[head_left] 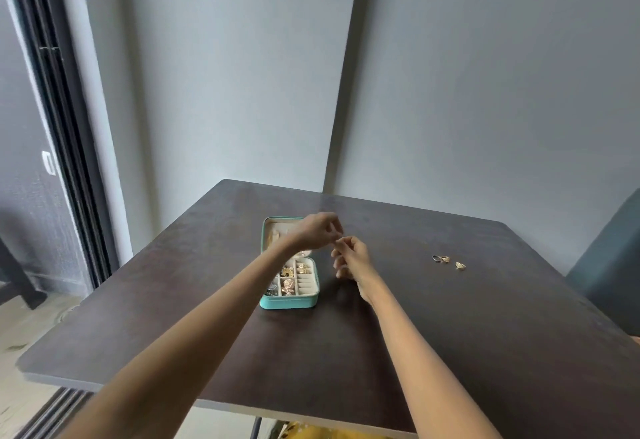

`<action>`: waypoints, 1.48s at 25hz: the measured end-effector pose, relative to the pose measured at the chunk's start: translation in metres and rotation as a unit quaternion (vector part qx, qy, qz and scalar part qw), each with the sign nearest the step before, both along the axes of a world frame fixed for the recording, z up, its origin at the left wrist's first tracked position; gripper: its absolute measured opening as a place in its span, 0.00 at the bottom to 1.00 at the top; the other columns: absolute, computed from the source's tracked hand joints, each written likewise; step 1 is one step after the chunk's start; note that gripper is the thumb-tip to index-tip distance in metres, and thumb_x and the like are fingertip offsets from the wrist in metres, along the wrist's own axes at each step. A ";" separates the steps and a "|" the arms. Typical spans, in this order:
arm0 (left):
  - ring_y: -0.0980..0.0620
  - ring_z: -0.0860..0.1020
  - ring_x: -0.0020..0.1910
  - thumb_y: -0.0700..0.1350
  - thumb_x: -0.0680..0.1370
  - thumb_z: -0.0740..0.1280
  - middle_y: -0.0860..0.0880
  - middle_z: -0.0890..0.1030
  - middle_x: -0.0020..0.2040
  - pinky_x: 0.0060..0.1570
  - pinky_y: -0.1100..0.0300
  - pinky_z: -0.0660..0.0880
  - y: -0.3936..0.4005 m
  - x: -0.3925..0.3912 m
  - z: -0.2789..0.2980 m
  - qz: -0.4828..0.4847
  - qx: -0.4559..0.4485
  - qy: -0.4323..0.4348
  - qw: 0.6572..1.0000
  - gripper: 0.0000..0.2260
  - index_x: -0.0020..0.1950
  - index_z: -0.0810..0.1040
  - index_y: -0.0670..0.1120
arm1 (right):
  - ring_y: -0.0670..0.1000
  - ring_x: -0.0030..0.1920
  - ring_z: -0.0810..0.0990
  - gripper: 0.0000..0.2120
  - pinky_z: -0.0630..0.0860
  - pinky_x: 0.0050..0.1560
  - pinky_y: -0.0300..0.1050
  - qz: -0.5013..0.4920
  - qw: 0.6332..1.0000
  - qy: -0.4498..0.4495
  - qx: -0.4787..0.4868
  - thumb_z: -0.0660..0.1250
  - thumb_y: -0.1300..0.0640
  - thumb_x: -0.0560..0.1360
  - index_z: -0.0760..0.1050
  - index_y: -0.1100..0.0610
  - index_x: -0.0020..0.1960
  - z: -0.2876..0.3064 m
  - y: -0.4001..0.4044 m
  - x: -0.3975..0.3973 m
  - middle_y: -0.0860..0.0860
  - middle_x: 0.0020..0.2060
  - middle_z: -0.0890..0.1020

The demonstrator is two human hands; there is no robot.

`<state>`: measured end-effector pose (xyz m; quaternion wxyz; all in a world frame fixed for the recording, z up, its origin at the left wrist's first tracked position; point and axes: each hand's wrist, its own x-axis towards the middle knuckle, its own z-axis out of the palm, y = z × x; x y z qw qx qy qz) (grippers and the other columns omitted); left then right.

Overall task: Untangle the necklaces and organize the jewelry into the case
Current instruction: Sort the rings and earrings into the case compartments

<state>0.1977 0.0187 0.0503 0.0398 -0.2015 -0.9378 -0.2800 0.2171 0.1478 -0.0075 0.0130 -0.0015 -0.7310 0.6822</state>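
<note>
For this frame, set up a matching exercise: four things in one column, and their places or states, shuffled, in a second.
Things:
1. jewelry case
2. loose rings
3. left hand
4. right hand

Places or states:
A. lying bare on the table, far to the case's right
B. raised above the case's open lid
C. open on the table, its compartments holding gold pieces
D. raised just right of the case, fingertips meeting the other hand's

Pairs: 1-C, 2-A, 3-B, 4-D
</note>
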 end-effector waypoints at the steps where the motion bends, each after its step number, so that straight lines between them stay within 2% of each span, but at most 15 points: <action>1: 0.47 0.78 0.53 0.44 0.78 0.64 0.46 0.81 0.54 0.50 0.56 0.72 0.020 0.001 -0.004 0.010 0.015 0.009 1.000 0.08 0.54 0.77 0.45 | 0.45 0.24 0.71 0.07 0.68 0.21 0.38 -0.047 0.999 0.019 0.010 0.65 0.53 0.78 0.70 0.56 0.44 0.000 0.013 -0.001 0.51 0.32 0.76; 3: 0.46 0.78 0.55 0.45 0.78 0.63 0.45 0.81 0.55 0.51 0.55 0.73 0.065 -0.002 -0.017 0.015 0.051 0.012 0.999 0.09 0.56 0.76 0.45 | 0.49 0.26 0.73 0.07 0.71 0.26 0.42 -0.142 0.987 0.046 0.061 0.64 0.54 0.77 0.70 0.53 0.42 -0.001 0.048 0.000 0.52 0.32 0.77; 5: 0.44 0.77 0.57 0.45 0.78 0.61 0.43 0.79 0.57 0.54 0.54 0.72 0.112 -0.003 -0.030 -0.010 0.063 0.014 0.998 0.10 0.59 0.74 0.44 | 0.55 0.35 0.79 0.06 0.73 0.36 0.47 -0.227 0.960 0.041 0.161 0.65 0.52 0.76 0.71 0.52 0.42 -0.005 0.094 0.002 0.53 0.37 0.81; 7: 0.44 0.75 0.59 0.42 0.78 0.60 0.42 0.76 0.58 0.56 0.53 0.71 0.154 -0.001 -0.041 -0.045 0.065 0.012 0.997 0.12 0.60 0.73 0.43 | 0.58 0.47 0.80 0.05 0.68 0.40 0.44 -0.297 0.920 0.020 0.253 0.65 0.53 0.76 0.74 0.54 0.46 -0.012 0.141 0.008 0.54 0.46 0.83; 9: 0.43 0.72 0.61 0.39 0.76 0.59 0.41 0.74 0.60 0.60 0.52 0.69 0.186 -0.003 -0.053 -0.067 0.058 -0.003 0.996 0.14 0.62 0.72 0.42 | 0.59 0.51 0.79 0.05 0.67 0.42 0.45 -0.343 0.896 0.004 0.282 0.64 0.57 0.76 0.74 0.57 0.50 -0.019 0.176 0.013 0.54 0.49 0.82; 11: 0.42 0.69 0.64 0.38 0.76 0.59 0.40 0.71 0.61 0.63 0.51 0.67 0.208 -0.011 -0.060 -0.071 0.048 -0.025 0.996 0.15 0.63 0.71 0.41 | 0.59 0.52 0.78 0.05 0.71 0.45 0.48 -0.349 0.888 0.002 0.299 0.63 0.60 0.75 0.74 0.56 0.51 -0.021 0.201 0.010 0.55 0.49 0.81; 13: 0.41 0.68 0.64 0.38 0.76 0.59 0.40 0.70 0.61 0.63 0.51 0.67 0.219 -0.022 -0.066 -0.061 0.057 -0.047 0.995 0.16 0.63 0.70 0.40 | 0.59 0.54 0.78 0.09 0.73 0.49 0.49 -0.306 0.879 0.007 0.364 0.63 0.60 0.76 0.73 0.54 0.55 -0.023 0.210 0.003 0.54 0.50 0.80; 17: 0.43 0.70 0.61 0.36 0.74 0.59 0.42 0.74 0.58 0.58 0.54 0.69 0.221 -0.033 -0.077 -0.031 0.091 -0.056 0.994 0.15 0.60 0.71 0.43 | 0.58 0.59 0.77 0.14 0.72 0.51 0.47 -0.254 0.814 0.004 0.522 0.59 0.51 0.79 0.69 0.47 0.64 -0.024 0.208 -0.010 0.50 0.59 0.79; 22: 0.45 0.70 0.63 0.41 0.76 0.59 0.45 0.72 0.62 0.57 0.51 0.70 0.227 -0.034 -0.074 -0.034 0.042 -0.035 0.998 0.15 0.64 0.69 0.45 | 0.58 0.55 0.79 0.09 0.72 0.46 0.47 -0.253 0.782 0.009 0.570 0.57 0.49 0.80 0.72 0.51 0.56 -0.022 0.209 -0.022 0.51 0.55 0.81; 23: 0.45 0.70 0.63 0.42 0.77 0.58 0.45 0.71 0.63 0.58 0.51 0.70 0.227 -0.035 -0.074 -0.033 0.044 -0.033 0.998 0.16 0.64 0.69 0.45 | 0.58 0.54 0.79 0.09 0.71 0.45 0.47 -0.252 0.791 0.026 0.557 0.58 0.50 0.79 0.73 0.52 0.55 -0.023 0.209 -0.022 0.50 0.53 0.80; 26: 0.47 0.74 0.61 0.45 0.79 0.58 0.47 0.71 0.62 0.58 0.54 0.71 0.223 -0.038 -0.072 -0.042 0.083 -0.028 0.995 0.16 0.67 0.70 0.47 | 0.58 0.48 0.78 0.05 0.69 0.42 0.47 -0.225 0.871 0.112 0.422 0.62 0.57 0.78 0.75 0.56 0.48 -0.027 0.210 -0.025 0.50 0.43 0.75; 30: 0.50 0.77 0.52 0.46 0.79 0.63 0.50 0.77 0.55 0.51 0.56 0.73 0.196 -0.036 -0.051 -0.076 0.140 0.020 0.987 0.11 0.58 0.80 0.49 | 0.55 0.45 0.75 0.11 0.71 0.41 0.44 -0.218 0.951 0.141 0.166 0.59 0.59 0.79 0.71 0.51 0.38 -0.024 0.186 -0.023 0.50 0.42 0.73; 33: 0.52 0.79 0.48 0.45 0.77 0.66 0.50 0.83 0.51 0.47 0.59 0.72 0.162 -0.035 -0.034 -0.073 0.131 0.059 0.987 0.08 0.53 0.83 0.48 | 0.50 0.42 0.75 0.09 0.74 0.38 0.38 -0.185 0.975 0.121 0.012 0.59 0.63 0.79 0.74 0.56 0.42 -0.011 0.153 -0.018 0.54 0.43 0.75; 35: 0.56 0.80 0.42 0.44 0.75 0.69 0.48 0.85 0.48 0.42 0.67 0.71 0.134 -0.033 -0.020 -0.056 0.154 0.061 0.985 0.07 0.49 0.85 0.45 | 0.47 0.39 0.76 0.06 0.75 0.37 0.36 -0.146 0.978 0.147 -0.012 0.62 0.62 0.78 0.75 0.57 0.44 0.003 0.133 -0.013 0.53 0.40 0.78; 37: 0.61 0.76 0.36 0.43 0.73 0.71 0.46 0.85 0.45 0.36 0.75 0.67 0.100 -0.031 -0.011 -0.058 0.164 0.052 0.983 0.06 0.47 0.85 0.42 | 0.45 0.38 0.78 0.03 0.76 0.39 0.36 -0.105 0.979 0.176 0.019 0.67 0.62 0.76 0.78 0.56 0.45 0.013 0.111 -0.009 0.50 0.39 0.81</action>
